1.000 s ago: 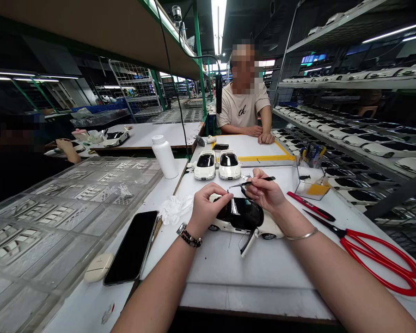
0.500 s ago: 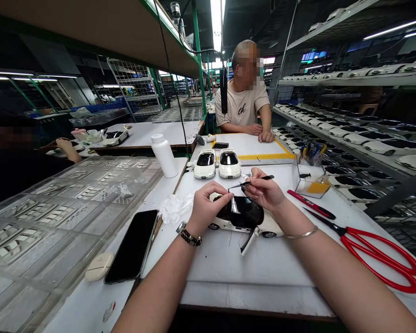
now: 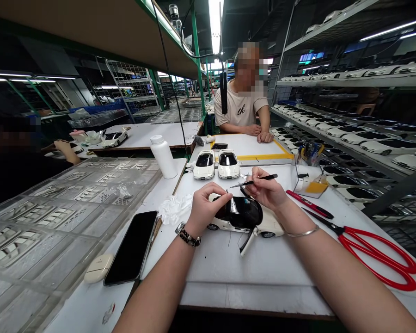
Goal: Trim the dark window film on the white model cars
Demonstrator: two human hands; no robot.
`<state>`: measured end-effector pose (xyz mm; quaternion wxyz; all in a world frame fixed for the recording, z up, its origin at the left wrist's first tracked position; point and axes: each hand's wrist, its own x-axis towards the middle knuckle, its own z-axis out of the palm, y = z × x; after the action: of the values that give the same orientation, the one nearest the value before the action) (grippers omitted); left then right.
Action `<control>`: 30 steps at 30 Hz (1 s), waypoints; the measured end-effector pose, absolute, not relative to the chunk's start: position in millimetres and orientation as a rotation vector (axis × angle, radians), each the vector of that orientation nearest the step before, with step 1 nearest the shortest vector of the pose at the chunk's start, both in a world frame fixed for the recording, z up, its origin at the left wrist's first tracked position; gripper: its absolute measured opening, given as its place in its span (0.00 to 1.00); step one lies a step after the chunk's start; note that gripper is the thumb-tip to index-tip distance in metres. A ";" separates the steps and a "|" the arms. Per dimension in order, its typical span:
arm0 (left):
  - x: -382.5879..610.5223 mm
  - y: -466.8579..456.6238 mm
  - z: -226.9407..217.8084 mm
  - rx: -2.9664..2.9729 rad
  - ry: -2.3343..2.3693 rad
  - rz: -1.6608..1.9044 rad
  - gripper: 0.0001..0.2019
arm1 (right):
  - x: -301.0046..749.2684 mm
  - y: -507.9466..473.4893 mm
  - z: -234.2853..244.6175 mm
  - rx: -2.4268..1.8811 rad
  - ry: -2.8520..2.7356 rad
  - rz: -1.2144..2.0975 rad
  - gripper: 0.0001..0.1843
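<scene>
My left hand (image 3: 211, 203) is closed in a pinch, with a tiny dark piece (image 3: 227, 191) showing at the fingertips; its kind is too small to make out. In my right hand (image 3: 266, 190) are black tweezers (image 3: 271, 176), their fine tips pointing left and a little apart from that piece. Below both hands sits a white model car (image 3: 244, 213) with a black roof, its near door (image 3: 248, 241) swung open. My hands partly hide the car's far side and its ends.
Two white model cars (image 3: 217, 164) stand behind. Red-handled scissors (image 3: 374, 252), a red and black tool (image 3: 310, 204) and a clear pen box (image 3: 310, 178) lie right. A phone (image 3: 131, 247), white bottle (image 3: 164, 156) and parts tray (image 3: 86, 222) are left. A person (image 3: 244, 104) sits opposite.
The tweezer tips have drawn slightly away from the tiny dark piece in my left fingers. My left hand and the car have stayed nearly in place.
</scene>
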<state>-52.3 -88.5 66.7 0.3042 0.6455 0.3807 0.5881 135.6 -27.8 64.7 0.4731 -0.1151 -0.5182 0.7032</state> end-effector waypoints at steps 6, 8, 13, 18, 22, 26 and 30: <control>-52.6 -89.4 66.5 1.704 1.015 1.549 0.08 | 134.6 -28.3 61.0 -0.232 -1.356 1.714 0.18; -53.1 -89.2 66.3 1.713 1.009 1.547 0.08 | 134.2 -27.6 60.1 -0.243 -1.369 1.703 0.19; -54.2 -88.0 66.5 1.808 1.004 1.474 0.08 | 135.0 -26.3 60.7 -0.256 -1.339 1.693 0.20; -55.4 -87.4 67.8 1.900 1.066 1.331 0.20 | 135.8 -25.7 61.2 -0.288 -1.294 1.703 0.20; -63.5 -88.2 72.5 2.047 1.127 1.026 0.20 | 136.4 -25.8 62.1 -0.297 -1.268 1.700 0.21; -75.9 -88.2 77.6 2.108 1.181 0.766 0.18 | 136.4 -25.8 63.4 -0.294 -1.259 1.686 0.20; -78.1 -88.4 79.8 2.092 1.146 0.752 0.10 | 136.6 -24.8 63.4 -0.278 -1.267 1.694 0.20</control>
<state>-78.1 -88.4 79.8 0.3148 0.7938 0.4351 0.2853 136.6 -24.8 63.4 0.4828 -0.1141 -0.5200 0.6953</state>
